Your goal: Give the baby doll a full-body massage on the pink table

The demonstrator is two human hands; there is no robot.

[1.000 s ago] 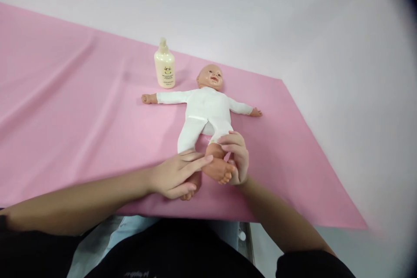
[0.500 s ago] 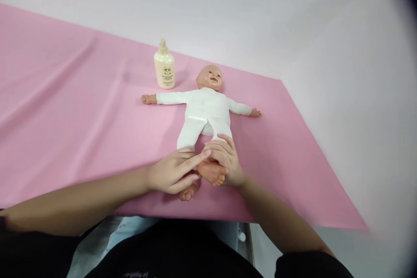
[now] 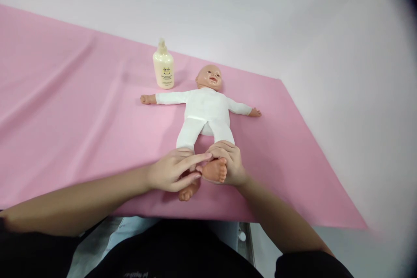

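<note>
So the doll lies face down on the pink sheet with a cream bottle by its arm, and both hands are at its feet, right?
Not quite: the doll lies face up, as the head view shows. The rest holds: it is on the pink sheet, the cream bottle stands by its arm, and the left hand and right hand are at its feet.

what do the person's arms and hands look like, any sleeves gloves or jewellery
Both forearms are bare from wrist to above the elbow. The left hand and right hand wear no gloves, and no rings, watch or bracelets show. Black short sleeves start near the bottom edge of the view, part of a dark top with faint lettering too small to read. Fingernails look short and unpainted.
</note>
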